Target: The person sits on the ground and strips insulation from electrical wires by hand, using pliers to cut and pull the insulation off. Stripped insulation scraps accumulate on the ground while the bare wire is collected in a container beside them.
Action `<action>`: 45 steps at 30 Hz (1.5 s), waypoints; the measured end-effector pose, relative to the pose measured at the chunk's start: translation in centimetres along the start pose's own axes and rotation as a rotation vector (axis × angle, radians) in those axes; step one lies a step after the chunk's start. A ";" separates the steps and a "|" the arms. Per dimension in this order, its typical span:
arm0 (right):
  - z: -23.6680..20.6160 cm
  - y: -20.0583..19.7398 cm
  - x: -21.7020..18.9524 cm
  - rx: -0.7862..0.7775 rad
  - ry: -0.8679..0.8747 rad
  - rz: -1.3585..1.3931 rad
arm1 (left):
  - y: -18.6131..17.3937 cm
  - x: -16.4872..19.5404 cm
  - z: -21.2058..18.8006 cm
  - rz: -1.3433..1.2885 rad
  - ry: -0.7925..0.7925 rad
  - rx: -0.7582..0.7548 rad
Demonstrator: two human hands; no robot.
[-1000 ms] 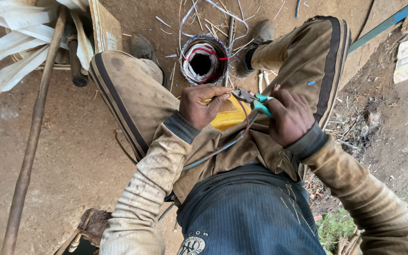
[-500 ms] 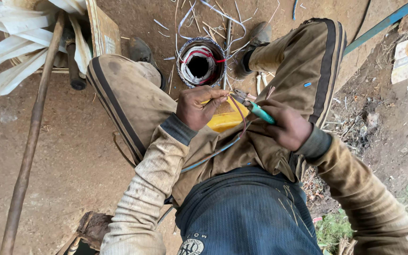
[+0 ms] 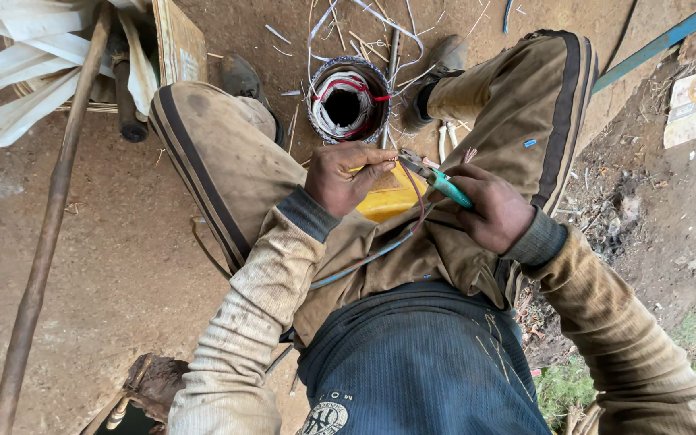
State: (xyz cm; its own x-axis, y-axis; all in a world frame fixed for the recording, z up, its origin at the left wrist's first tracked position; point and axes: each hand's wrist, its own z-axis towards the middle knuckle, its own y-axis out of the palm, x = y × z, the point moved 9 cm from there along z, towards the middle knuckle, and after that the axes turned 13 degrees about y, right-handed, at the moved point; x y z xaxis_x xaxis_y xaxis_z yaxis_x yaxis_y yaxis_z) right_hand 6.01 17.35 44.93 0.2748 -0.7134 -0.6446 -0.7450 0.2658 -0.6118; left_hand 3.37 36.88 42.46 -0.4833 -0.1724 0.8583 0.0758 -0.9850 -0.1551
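Right hand [image 3: 489,211] closed round teal-handled pliers [image 3: 437,179], left hand [image 3: 346,176] pinching a thin wire [image 3: 417,196] at the plier nose.

The right hand wraps the teal grips, and the pliers' long axis runs from about 4 o'clock at the palm up to 10 o'clock at the nose; whether the nose bites the wire cannot be told; the left hand's fingertips [image 3: 387,165] close on the wire just beside the nose, at 9 o'clock from it, so both hands meet there, the left the nearer to the wire's end; the wire bends down from the nose toward 6 o'clock and trails off at 8 o'clock across the lap; under the hands lies a yellow container [image 3: 388,201]; farther out at 12 o'clock stands a round can of coiled wire [image 3: 348,98] on the dirt between the shoes; a long wooden pole [image 3: 50,234] lies well apart at 9 o'clock.
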 end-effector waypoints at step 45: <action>-0.4 5.0 5.4 -0.486 0.236 0.998 | 1.0 -0.6 -0.4 0.002 -0.008 -0.028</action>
State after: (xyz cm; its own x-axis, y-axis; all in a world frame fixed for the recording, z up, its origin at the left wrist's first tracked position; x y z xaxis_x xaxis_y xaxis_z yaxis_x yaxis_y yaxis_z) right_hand 3.52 14.56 38.51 -0.6570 -0.4425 -0.6103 -0.7384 0.5409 0.4028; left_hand 3.40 35.98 41.65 -0.4762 -0.1750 0.8617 0.0525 -0.9839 -0.1708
